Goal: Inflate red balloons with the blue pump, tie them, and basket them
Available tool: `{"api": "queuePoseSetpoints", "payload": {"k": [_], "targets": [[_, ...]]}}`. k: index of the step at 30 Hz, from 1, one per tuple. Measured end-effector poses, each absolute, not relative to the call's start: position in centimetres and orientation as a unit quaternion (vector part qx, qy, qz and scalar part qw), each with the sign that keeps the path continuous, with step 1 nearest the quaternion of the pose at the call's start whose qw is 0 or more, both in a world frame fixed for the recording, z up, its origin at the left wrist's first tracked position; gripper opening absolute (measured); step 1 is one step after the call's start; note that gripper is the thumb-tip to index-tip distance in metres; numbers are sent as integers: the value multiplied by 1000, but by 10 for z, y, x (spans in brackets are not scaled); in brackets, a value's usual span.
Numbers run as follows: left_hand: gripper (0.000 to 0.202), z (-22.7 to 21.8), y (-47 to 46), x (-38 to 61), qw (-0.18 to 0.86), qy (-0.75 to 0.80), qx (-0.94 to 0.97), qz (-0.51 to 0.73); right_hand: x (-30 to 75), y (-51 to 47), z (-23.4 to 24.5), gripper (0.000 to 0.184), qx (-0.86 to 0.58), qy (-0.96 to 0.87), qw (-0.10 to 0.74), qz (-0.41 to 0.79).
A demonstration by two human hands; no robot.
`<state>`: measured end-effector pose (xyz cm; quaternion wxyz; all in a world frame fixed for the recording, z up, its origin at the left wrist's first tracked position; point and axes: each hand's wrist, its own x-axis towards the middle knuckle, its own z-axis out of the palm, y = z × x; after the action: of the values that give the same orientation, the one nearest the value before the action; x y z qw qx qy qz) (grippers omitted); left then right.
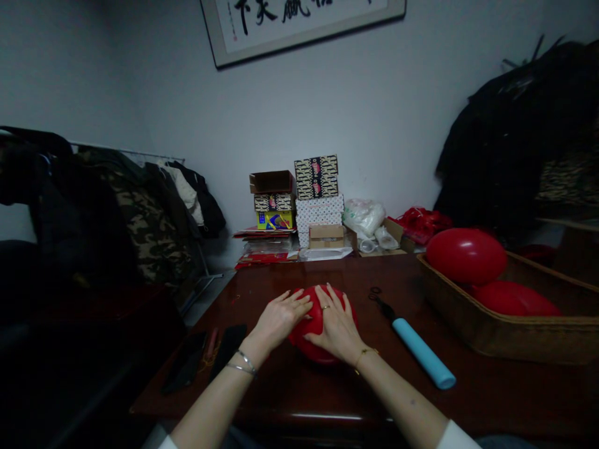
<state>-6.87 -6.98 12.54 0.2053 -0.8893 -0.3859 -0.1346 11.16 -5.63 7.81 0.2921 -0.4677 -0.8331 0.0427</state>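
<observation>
A red balloon (322, 353) rests on the dark wooden table in front of me, held between my two hands. My left hand (283, 315) presses on its left and upper side, fingers together and stretched over the surface. Across its top and right side lies my right hand (334, 324), fingers spread and thumb pointing left. Where the balloon's neck is, I cannot see. To the right of my hands lies a light blue hand pump (421, 350) with a black nozzle end, apart from both hands.
A wicker basket (515, 340) with red balloons (465, 255) stands at the table's right. Dark flat objects (185, 362) lie at the left. Behind the table are stacked boxes (318, 215) and plastic bags (365, 218). Clothes (145, 212) hang on a rack at left.
</observation>
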Motion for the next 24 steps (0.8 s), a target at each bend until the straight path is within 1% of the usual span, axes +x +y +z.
{"api": "queuePoseSetpoints", "payload": {"k": [4, 8, 14, 17, 24], "targets": [[26, 129, -76, -66, 203, -380, -892, -136, 108, -60, 79, 91, -462, -841, 275, 56], [25, 131, -81, -67, 194, -375, -898, -125, 107, -63, 78, 94, -461, -844, 265, 72], [35, 137, -91, -73, 126, -379, -909, -115, 112, -67, 80, 97, -445, -848, 263, 114], [33, 139, -95, -72, 107, -381, -910, -123, 112, -69, 82, 96, -439, -850, 262, 126], [23, 119, -94, -66, 159, -415, -881, -162, 106, -73, 79, 102, -447, -841, 267, 147]]}}
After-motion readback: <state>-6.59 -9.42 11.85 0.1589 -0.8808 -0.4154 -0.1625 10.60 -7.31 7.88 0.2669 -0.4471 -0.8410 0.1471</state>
